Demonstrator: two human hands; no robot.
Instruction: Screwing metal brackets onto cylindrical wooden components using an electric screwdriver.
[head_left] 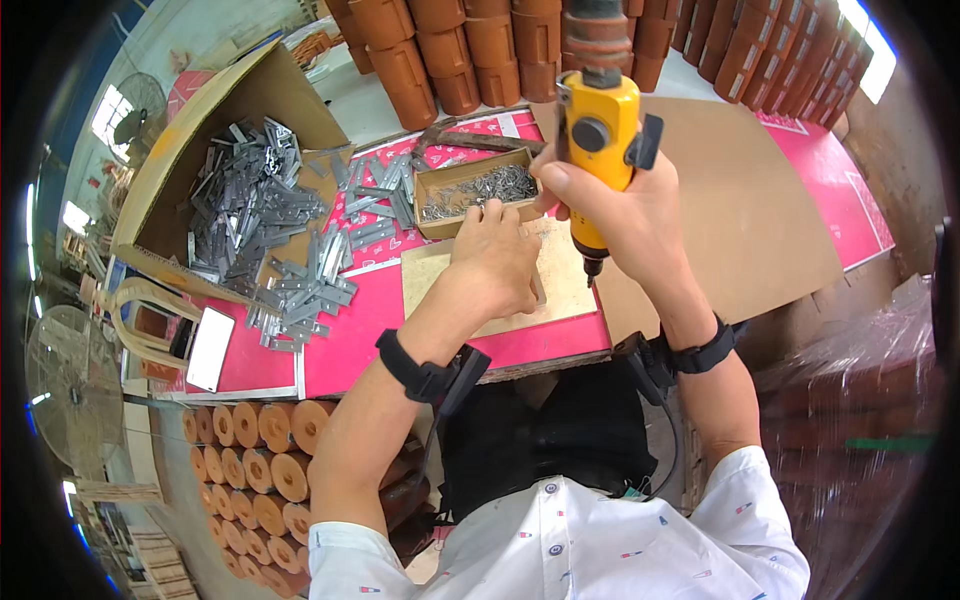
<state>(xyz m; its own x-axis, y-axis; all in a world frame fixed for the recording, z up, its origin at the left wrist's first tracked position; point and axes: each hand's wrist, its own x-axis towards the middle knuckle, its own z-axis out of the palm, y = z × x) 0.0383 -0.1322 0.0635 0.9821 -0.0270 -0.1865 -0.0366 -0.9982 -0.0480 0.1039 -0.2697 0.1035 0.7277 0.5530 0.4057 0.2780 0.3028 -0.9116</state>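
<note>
My right hand (625, 205) is wrapped round a yellow power screwdriver (603, 140), which points bit down over the right edge of a pale wooden board (430, 283). On that board rests my left hand (495, 258), its fingers curled and closed. A small brownish edge shows beside them; what they hold is mostly hidden. Just beyond the left hand sits a shallow cardboard box (437, 232) of small metal screws (500, 184). Flat metal hinge-like strips (325, 265) lie loose to the left.
A large cardboard carton (165, 215) on its side spills more metal strips. A hammer (470, 140) lies behind the screw box. Brown cylindrical pieces (400, 70) stand stacked at the back. A cardboard sheet (730, 210) covers the right side. A phone (210, 348) lies at the left edge.
</note>
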